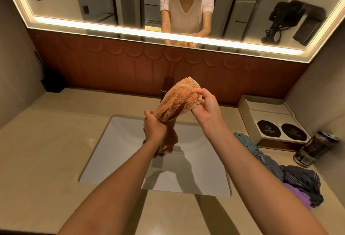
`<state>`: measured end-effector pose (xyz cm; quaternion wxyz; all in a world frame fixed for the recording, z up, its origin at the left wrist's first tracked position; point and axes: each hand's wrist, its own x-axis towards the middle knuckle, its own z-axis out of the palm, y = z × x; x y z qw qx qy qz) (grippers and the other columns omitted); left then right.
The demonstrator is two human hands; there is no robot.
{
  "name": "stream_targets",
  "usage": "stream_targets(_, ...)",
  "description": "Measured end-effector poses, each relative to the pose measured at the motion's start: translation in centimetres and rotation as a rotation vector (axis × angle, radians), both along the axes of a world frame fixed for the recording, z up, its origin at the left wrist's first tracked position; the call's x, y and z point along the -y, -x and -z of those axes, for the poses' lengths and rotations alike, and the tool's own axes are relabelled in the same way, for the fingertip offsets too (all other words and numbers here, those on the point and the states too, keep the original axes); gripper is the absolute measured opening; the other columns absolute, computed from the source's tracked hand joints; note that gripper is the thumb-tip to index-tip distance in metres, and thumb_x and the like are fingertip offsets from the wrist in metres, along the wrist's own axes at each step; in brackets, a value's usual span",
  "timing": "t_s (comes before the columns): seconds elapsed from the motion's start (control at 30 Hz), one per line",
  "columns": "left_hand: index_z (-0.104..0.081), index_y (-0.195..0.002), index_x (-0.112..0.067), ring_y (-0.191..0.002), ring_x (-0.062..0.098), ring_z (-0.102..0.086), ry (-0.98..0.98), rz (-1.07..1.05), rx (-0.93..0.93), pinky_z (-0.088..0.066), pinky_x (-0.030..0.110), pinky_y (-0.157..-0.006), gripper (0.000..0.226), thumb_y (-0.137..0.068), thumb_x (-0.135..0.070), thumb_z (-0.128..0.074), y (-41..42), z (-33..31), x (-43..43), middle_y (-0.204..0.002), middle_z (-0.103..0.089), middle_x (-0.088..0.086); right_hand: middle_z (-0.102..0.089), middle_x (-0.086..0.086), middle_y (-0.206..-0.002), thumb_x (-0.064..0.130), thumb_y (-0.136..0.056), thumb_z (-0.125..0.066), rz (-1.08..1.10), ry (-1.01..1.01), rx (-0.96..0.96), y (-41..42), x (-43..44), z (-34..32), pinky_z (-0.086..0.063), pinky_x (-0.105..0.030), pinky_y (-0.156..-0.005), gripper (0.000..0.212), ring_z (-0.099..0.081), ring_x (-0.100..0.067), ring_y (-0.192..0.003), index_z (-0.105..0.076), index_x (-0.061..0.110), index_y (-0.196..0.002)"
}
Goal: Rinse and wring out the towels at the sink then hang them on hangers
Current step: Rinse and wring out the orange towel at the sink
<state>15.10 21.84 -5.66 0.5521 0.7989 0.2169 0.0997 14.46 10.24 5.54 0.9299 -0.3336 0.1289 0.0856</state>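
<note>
Towel in hand: I saw an orange towel (177, 102) bunched into a thick roll above the sink (115, 152). It was tilted, with its upper end by the tap (167, 83) and its thin tail hanging toward the drain.
Left hand: the left hand (154, 129) gripped the lower, narrower part of the roll. Its fingers were curled tight round the cloth and pressed together, with the back of the hand toward me.
Right hand: the right hand (206, 107) held the upper end. Thumb and fingertips pinched the folded edge, and the other fingers were tucked under the cloth.
Sink: it was a white rectangular basin set into a beige counter (37, 160). I could not tell whether water was running.
Tap: it was dark and stood behind the basin, mostly hidden by the towel.
Other towels: a heap of towels (298, 180) lay on the counter to the right of the basin. A blue one was nearest the rim, grey striped ones lay in the middle, and a purple one was at the near end.
Can: a dark can (313, 149) stood just beyond the heap, near the right wall.
Tray: a white tray (270, 122) with two round black discs sat in the back right corner.
Mirror: the mirror (93, 1) hung over a brown wall panel. It reflected the person with both hands on the towel, and a black hair dryer (291, 16).
</note>
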Motion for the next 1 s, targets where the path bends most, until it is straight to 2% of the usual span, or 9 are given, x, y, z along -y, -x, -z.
stream_targets(0.13, -0.042, -0.115, -0.014, -0.086, 0.027, -0.056, 0.006, -0.076, 0.049, -0.039, 0.033, -0.065, 0.031, -0.087, -0.012, -0.055, -0.4, -1.5, -1.9, -0.096, -0.062, 0.013, -0.051, -0.016, -0.066, -0.01, -0.088, -0.034, 0.086, 0.099, -0.146, -1.3, 3.7, 5.1, -0.048, -0.016, -0.041, 0.029, -0.053, -0.014, -0.05, -0.057, -0.004, -0.104)
stream_targets(0.23, -0.049, -0.114, -0.024, -0.085, 0.027, -0.059, -0.017, -0.027, 0.088, -0.047, 0.037, -0.068, 0.034, -0.086, -0.006, -0.05, -0.8, -2.2, -1.9, -0.093, -0.063, 0.01, -0.047, -0.01, -0.069, -0.008, -0.071, -0.059, -0.141, 0.332, -0.401, -0.5, 4.6, 9.9, -0.035, -0.017, -0.046, 0.015, -0.046, -0.012, -0.043, -0.05, 0.003, -0.076)
stream_targets(0.3, -0.055, -0.112, -0.03, -0.093, 0.029, -0.06, -0.089, 0.004, 0.073, -0.052, 0.039, -0.079, 0.033, -0.087, -0.009, -0.049, -0.8, -2.0, -0.9, -0.105, -0.062, 0.01, -0.054, -0.021, -0.1, 0.004, -0.068, -0.066, -0.323, 0.459, -0.531, 0.5, 4.4, 11.4, -0.042, -0.031, -0.066, 0.037, -0.058, -0.027, -0.082, -0.048, 0.0, -0.1)
stream_targets(0.37, -0.061, -0.113, -0.029, -0.099, 0.029, -0.059, -0.151, 0.029, 0.064, -0.05, 0.038, -0.088, 0.032, -0.089, -0.012, -0.05, -0.3, -1.6, -0.7, -0.115, -0.059, 0.01, -0.031, -0.02, -0.143, 0.028, -0.084, -0.056, -0.311, 0.498, -0.509, 0.8, 3.5, 11.4, -0.033, -0.051, -0.097, 0.055, -0.034, -0.038, -0.13, -0.036, 0.014, -0.133)
stream_targets(0.47, -0.065, -0.114, -0.026, -0.105, 0.025, -0.058, -0.222, 0.069, 0.091, -0.049, 0.038, -0.093, 0.033, -0.088, -0.01, -0.052, 0.3, -2.0, -0.4, -0.117, -0.064, 0.007, -0.024, -0.002, -0.154, 0.051, -0.095, -0.034, -0.255, 0.684, -0.21, 0.5, 1.4, 10.3, -0.019, -0.049, -0.111, 0.054, -0.024, -0.027, -0.14, -0.031, 0.027, -0.144)
stream_targets(0.53, -0.067, -0.111, -0.025, -0.104, 0.023, -0.059, -0.184, 0.081, 0.09, -0.05, 0.038, -0.092, 0.031, -0.088, -0.01, -0.053, 0.6, -2.6, 0.3, -0.112, -0.068, 0.003, -0.05, -0.007, -0.138, 0.055, -0.097, -0.022, -0.365, 0.58, -0.074, 0.3, -0.1, 10.4, -0.045, -0.036, -0.095, 0.058, -0.053, -0.021, -0.115, -0.05, 0.019, -0.133)
stream_targets(0.67, -0.07, -0.098, -0.026, -0.093, 0.018, -0.064, 0.096, -0.022, 0.029, -0.054, 0.037, -0.087, 0.027, -0.088, -0.008, -0.052, 0.6, -2.3, 0.7, -0.101, -0.071, 0.001, -0.068, -0.013, -0.099, 0.067, -0.09, -0.02, -0.286, 0.342, -0.188, -0.5, -2.1, 14.1, -0.052, -0.034, -0.079, 0.075, -0.063, -0.025, -0.091, -0.066, 0.011, -0.107)
stream_targets(0.87, -0.071, -0.083, -0.027, -0.082, 0.02, -0.068, 0.32, -0.105, 0.052, -0.058, 0.036, -0.078, 0.035, -0.089, -0.004, -0.046, 0.1, -1.1, 0.7, -0.089, -0.072, 0.004, -0.066, -0.014, -0.103, 0.075, -0.085, -0.02, -0.186, 0.135, -0.455, 0.1, -4.3, 16.6, -0.05, -0.041, -0.075, 0.083, -0.059, -0.034, -0.092, -0.061, 0.011, -0.119)
stream_targets(1.0, -0.071, -0.081, -0.026, -0.085, 0.022, -0.068, 0.428, -0.105, 0.07, -0.058, 0.037, -0.079, 0.038, -0.089, -0.002, -0.043, -0.5, -0.7, 0.1, -0.089, -0.072, 0.006, -0.054, -0.02, -0.129, 0.083, -0.077, -0.007, -0.302, 0.079, -0.528, 0.3, -4.0, 16.7, -0.031, -0.055, -0.103, 0.102, -0.046, -0.039, -0.122, -0.054, 0.008, -0.129)
